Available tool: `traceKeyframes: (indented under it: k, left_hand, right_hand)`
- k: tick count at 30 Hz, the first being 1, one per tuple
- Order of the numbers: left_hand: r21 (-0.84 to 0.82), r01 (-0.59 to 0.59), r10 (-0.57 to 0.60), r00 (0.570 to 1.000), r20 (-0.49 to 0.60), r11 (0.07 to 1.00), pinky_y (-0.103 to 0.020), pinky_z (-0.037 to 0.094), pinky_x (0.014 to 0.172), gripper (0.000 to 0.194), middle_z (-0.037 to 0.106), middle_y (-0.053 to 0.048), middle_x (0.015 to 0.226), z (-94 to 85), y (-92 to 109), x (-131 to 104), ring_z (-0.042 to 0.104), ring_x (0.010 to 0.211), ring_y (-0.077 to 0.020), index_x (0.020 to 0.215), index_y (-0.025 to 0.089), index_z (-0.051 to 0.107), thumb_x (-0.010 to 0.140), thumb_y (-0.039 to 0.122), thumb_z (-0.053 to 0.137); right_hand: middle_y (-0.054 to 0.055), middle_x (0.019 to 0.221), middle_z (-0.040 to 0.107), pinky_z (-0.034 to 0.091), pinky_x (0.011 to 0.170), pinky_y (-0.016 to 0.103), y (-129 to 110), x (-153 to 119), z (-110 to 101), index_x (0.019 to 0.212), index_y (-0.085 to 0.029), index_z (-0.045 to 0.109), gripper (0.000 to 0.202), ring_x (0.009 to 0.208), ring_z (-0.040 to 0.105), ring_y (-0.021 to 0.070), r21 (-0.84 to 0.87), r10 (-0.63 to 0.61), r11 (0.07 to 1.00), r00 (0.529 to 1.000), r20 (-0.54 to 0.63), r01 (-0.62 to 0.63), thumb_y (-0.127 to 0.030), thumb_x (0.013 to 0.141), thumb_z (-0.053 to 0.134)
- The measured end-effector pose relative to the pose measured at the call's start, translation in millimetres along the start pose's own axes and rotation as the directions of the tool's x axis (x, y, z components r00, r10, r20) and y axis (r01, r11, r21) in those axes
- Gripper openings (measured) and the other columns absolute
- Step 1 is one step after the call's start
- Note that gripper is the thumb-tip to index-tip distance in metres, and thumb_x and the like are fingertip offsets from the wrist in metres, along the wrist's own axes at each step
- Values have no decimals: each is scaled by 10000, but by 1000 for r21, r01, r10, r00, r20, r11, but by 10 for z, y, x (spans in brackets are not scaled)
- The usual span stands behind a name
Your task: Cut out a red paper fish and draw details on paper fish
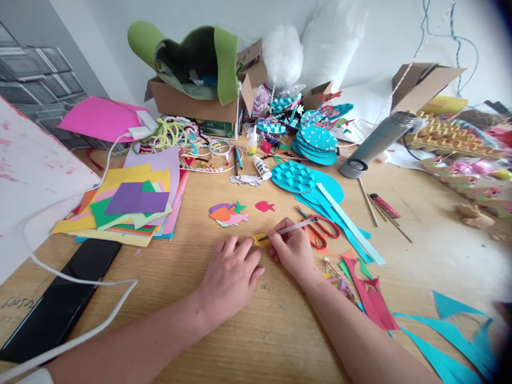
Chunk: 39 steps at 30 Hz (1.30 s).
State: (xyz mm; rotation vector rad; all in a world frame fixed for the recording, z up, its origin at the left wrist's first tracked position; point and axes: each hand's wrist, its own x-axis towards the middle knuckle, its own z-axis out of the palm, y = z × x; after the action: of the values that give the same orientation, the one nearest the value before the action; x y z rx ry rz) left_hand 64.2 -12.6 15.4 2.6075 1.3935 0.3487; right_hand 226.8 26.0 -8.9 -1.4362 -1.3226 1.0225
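Observation:
My right hand [294, 252] is closed around a slim pen [298, 226], its tip down on a small yellow paper cutout [261, 240]. My left hand [232, 274] lies with fingers spread on the wooden table, fingertips at the left edge of that cutout. Just beyond them is a small pile of fish-shaped paper cutouts [224, 214] in purple, orange and pink, a green star [240, 207] beside it. A red paper fish [264, 206] lies apart to the right. Red-handled scissors [320, 230] rest by my right hand, their blades pointing away.
Coloured paper sheets [138, 202] and a black phone [60, 298] with a white cable lie left. Blue paper pieces [332, 197], red scraps [372, 293] and a metal flask [378, 144] are right. Glue bottles [262, 168] and a cardboard box [192, 101] stand farther back.

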Motion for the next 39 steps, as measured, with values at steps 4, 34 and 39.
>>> traceKeyframes:
  k: [4, 34, 39]
  left_hand:
    - [2, -2, 2, 1000, -3, 1000, -456, 431, 843, 256, 571, -65, 1172, 4, -6, 1, 461, 1004, -264, 1157, 233, 581, 920, 299, 510]
    - [1, 1, -1, 1000, 1, 1000, -462, 432, 843, 251, 573, -64, 1168, 13, -10, -11, 463, 1011, -270, 1147, 227, 582, 923, 303, 499]
    - [-14, 2, -2, 1000, 5, 1000, -464, 427, 869, 264, 567, -59, 1186, 15, -14, -7, 458, 1019, -267, 1170, 233, 575, 926, 292, 493]
  right_hand:
    - [-61, 450, 508, 341, 344, 198, -19, 0, 2, 710, -217, 459, 110, 351, 494, 114, -2, 6, 1000, 1000, 6, -6, -228, 747, 562]
    - [-47, 455, 521, 349, 365, 202, -28, -11, -17, 696, -211, 467, 116, 375, 487, 112, -68, -34, 997, 999, 40, 36, -232, 762, 559]
    - [-51, 447, 513, 341, 369, 202, -51, -15, -16, 699, -209, 469, 117, 372, 475, 107, -61, -21, 998, 998, 53, 25, -235, 770, 558]
